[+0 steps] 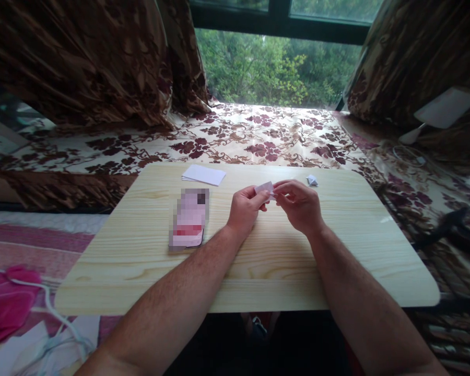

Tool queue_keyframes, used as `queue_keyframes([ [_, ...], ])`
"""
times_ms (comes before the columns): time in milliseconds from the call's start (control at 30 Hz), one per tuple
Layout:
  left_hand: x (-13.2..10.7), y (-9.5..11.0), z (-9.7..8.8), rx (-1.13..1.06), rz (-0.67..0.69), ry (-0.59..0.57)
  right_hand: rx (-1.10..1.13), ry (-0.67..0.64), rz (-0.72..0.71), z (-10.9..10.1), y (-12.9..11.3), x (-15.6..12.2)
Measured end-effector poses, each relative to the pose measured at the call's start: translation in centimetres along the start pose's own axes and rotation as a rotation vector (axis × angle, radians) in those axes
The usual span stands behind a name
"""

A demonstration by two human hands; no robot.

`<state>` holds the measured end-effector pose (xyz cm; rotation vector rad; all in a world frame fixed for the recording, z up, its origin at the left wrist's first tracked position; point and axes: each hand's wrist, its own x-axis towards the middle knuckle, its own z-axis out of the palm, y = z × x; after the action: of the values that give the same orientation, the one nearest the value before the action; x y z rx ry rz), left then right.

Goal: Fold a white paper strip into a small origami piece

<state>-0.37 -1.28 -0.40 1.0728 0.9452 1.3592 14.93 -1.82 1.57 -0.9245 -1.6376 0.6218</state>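
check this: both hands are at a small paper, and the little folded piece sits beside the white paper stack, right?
Not quite: the little folded piece is not beside the white paper stack. The head view shows it on the right side of the table, just beyond the right hand. That hand and the left hand are at the small paper.

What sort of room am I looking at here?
Probably a room in a home, perhaps a bedroom: it has long brown patterned fabric curtains, a cream cloth printed with dark red flowers beyond the table, and a white-shaded lamp at the right.
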Motion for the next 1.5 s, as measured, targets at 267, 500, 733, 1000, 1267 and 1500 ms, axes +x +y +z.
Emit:
queue_keyframes([
  [267,0.0,-0.1,-0.1,0.059,0.022,0.014,-0.083,-0.102,-0.05,-0.8,-0.4,0.2],
  [500,-0.3,0.3,0.0,0.241,0.094,0.036,0.045,-0.085,0.078,-0.5,0.7,-0.2],
  [733,-1.0,1.0,0.2,0.401,0.177,0.018,0.245,-0.054,0.226,-0.4,0.9,0.2],
  [1000,-1.2,1.2,0.4,0.387,0.189,0.036,0.227,-0.005,0.253,-0.5,0.7,0.4],
  [1267,-1.1,1.4,0.5,0.282,0.135,0.018,0.216,-0.03,0.176,-0.2,0.8,0.2],
  [1500,-0.8,1.0,0.2,0.225,0.123,-0.019,0.043,-0.019,0.067,-0.4,0.6,0.0],
])
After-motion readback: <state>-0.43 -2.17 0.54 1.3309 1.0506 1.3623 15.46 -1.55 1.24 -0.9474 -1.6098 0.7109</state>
